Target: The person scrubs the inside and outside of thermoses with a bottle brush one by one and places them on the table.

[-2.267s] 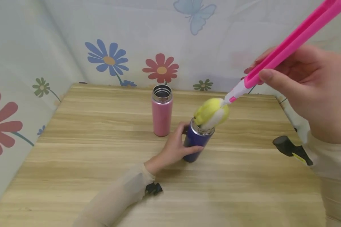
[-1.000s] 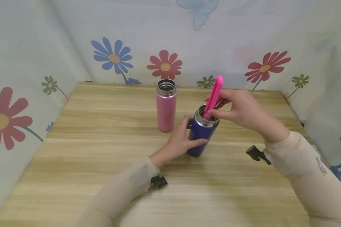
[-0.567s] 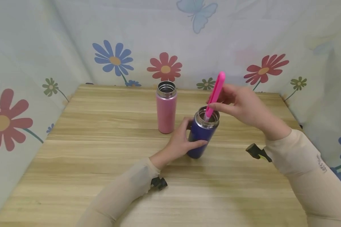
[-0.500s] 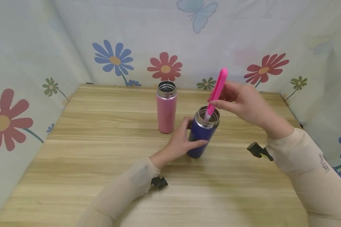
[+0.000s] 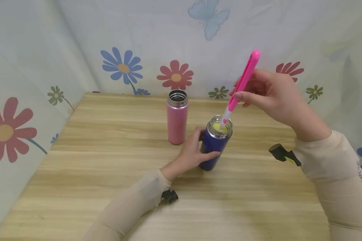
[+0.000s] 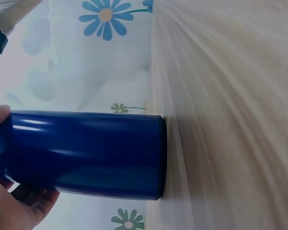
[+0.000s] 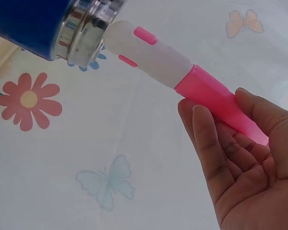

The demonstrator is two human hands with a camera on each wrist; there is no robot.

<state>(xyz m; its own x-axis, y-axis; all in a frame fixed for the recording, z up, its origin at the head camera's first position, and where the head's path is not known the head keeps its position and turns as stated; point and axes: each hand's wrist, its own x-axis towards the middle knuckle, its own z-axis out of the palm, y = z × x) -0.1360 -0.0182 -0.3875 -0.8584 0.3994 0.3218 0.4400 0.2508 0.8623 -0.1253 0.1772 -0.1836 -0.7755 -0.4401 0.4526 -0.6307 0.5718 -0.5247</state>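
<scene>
In the head view my left hand (image 5: 191,152) is wrapped round a dark blue metal bottle (image 5: 212,147), which stands on the table with its steel mouth uncovered. My right hand (image 5: 274,97) pinches the pink handle of a bottle brush (image 5: 244,78) between thumb and fingers, above the mouth. The brush slants down into the bottle, and its yellow sponge head (image 5: 219,127) shows just inside the rim. The right wrist view shows the white neck (image 7: 153,55) of the brush at the steel rim. The left wrist view shows the blue bottle's base (image 6: 161,158) at the tabletop.
A pink metal bottle (image 5: 177,120), also without a lid, stands upright just left of and behind the blue one. The wood-grain table (image 5: 108,144) ends at a flower-printed cloth backdrop (image 5: 247,33) at the back and sides.
The brush first went from above the mouth deep into the blue bottle. Since then my right hand has drawn it up and rightward, bringing the sponge to the rim. My left hand stays put.
</scene>
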